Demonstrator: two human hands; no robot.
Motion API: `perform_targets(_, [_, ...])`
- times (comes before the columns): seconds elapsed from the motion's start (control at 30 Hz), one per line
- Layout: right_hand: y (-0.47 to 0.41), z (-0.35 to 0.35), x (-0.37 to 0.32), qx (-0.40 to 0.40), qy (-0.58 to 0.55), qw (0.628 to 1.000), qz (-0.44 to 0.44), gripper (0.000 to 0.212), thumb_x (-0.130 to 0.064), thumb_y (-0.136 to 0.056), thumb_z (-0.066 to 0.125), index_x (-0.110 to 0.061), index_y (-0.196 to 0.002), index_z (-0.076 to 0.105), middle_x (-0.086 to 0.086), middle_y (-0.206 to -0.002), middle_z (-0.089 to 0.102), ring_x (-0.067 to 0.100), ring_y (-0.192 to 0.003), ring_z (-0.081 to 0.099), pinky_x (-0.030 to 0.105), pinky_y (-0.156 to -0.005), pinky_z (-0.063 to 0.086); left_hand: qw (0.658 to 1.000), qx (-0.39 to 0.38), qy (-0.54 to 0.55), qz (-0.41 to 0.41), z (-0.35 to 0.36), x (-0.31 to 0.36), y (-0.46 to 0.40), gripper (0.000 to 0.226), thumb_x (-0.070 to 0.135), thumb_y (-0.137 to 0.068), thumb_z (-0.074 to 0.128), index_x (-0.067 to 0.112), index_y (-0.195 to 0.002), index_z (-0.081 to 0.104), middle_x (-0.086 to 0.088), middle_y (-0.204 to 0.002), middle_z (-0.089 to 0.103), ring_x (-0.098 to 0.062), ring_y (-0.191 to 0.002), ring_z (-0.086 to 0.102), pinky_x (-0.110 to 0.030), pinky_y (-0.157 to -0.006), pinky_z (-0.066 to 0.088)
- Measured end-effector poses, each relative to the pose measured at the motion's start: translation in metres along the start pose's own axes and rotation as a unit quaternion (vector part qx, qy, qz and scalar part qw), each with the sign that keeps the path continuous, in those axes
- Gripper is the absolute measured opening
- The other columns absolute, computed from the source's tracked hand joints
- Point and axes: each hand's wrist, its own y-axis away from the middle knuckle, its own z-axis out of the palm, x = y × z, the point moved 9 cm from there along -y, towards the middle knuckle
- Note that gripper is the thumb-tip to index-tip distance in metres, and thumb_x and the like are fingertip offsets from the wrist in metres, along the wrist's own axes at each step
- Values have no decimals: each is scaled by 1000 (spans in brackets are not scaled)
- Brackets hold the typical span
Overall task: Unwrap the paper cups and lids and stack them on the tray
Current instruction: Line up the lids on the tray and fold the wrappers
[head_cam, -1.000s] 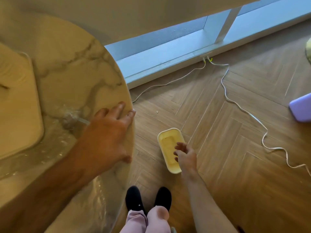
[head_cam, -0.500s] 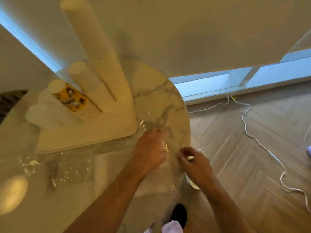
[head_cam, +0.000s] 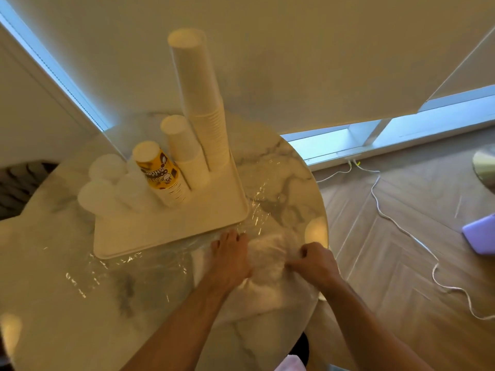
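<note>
At about nine o'clock on the round marble table (head_cam: 80, 303), a cream tray (head_cam: 150, 231) carries the unwrapped stock: a cluster of white lid stacks (head_cam: 107, 183) at its left, then a short stack of yellow printed cups (head_cam: 158, 172), a middling stack of plain white cups (head_cam: 184, 151), and a tall stack of white cups (head_cam: 201, 97) toward twelve o'clock, all standing upside down and close together. Clear plastic wrap (head_cam: 267, 253) lies crumpled on the table from six o'clock round to three, glinting beside the tray's near edge. The left hand (head_cam: 230, 258) rests flat on the wrap at the picture's centre, its fingers straight and close together, tips just short of the tray. To its right, at about four o'clock by the table's edge, the right hand (head_cam: 313, 261) has its fingers curled tight, pinching a bunched fold of the wrap. Farther right, a white cable (head_cam: 401, 228) snakes over the wooden floor (head_cam: 388, 263), with a purple box (head_cam: 482, 236) at three o'clock.
</note>
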Motion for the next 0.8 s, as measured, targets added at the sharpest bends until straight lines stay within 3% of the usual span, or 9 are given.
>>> perform_targets(0.17, [5, -2, -5, -12, -39, 999, -8, 23, -24, -72, 83, -15, -86, 68, 3, -83, 69, 22, -81, 66, 41, -75, 59, 1000, 8, 25, -2, -3, -1, 1, 56, 22, -76, 69, 20, -126, 44, -1, -128, 50, -24, -122, 43, -39, -93, 30])
perform_targets(0.23, [10, -6, -11, -29, -81, 996, -22, 39, -20, -72, 86, -20, -103, 62, 2, -87, 70, 17, -82, 66, 31, -69, 55, 999, 13, 46, 5, -8, -1, 5, 58, 21, -74, 69, 22, -125, 41, 1, -117, 59, -23, -116, 50, -39, -90, 27])
perform_targets(0.33, [26, -29, -36, -47, -89, 991, -92, 51, -16, -75, 85, -27, -115, 56, -5, -75, 68, 3, -62, 60, 16, -57, 45, 985, -10, 169, 15, -21, -9, 15, 62, 37, -72, 75, 32, -124, 42, 5, -99, 67, -18, -99, 60, -37, -92, 31])
perform_targets(0.43, [50, -61, -71, -62, -77, 979, -178, 47, -15, -76, 84, -29, -114, 60, -6, -69, 68, 0, -54, 53, 14, -58, 44, 937, -91, 328, 73, -39, -8, 30, 38, 39, -75, 82, 26, -107, 66, 3, -93, 72, -11, -84, 67, -32, -82, 52])
perform_targets(0.5, [64, -81, -89, -47, -83, 971, -220, 45, -17, -78, 84, -34, -113, 61, -9, -75, 71, 0, -59, 57, 18, -65, 46, 898, -148, 401, 102, -47, -4, 43, 29, 33, -80, 80, 19, -104, 72, 0, -98, 75, -13, -88, 71, -32, -85, 56])
perform_targets(0.57, [69, -106, -94, 42, -118, 961, -248, 52, -24, -77, 87, -37, -119, 60, -15, -89, 72, -1, -79, 63, 18, -74, 46, 846, -170, 494, 109, -54, 1, 52, 30, 24, -86, 76, 13, -113, 69, -5, -108, 75, -20, -99, 72, -37, -91, 57])
perform_targets(0.63, [69, -121, -82, 117, -230, 941, -218, 73, -32, -71, 92, -35, -132, 51, -16, -114, 67, 0, -102, 62, 18, -82, 46, 803, -137, 570, 106, -66, 1, 56, 26, 12, -91, 69, 6, -116, 67, -8, -109, 74, -21, -98, 71, -38, -90, 56])
perform_targets(0.73, [63, -82, -63, -13, -434, 894, -110, 109, -49, -53, 95, -26, -145, 41, 2, -129, 64, 16, -112, 66, 32, -87, 53, 744, -81, 659, 80, -80, -1, 60, 23, 8, -94, 61, 0, -115, 67, -9, -101, 75, -19, -91, 72, -31, -80, 57])
perform_targets(0.8, [71, -44, -68, -139, -461, 871, -96, 104, -47, -58, 94, -16, -145, 45, 13, -126, 69, 30, -111, 69, 44, -89, 56, 713, -53, 698, 42, -85, -3, 62, 21, 10, -95, 60, 1, -113, 68, -11, -98, 76, -21, -89, 73, -30, -73, 58])
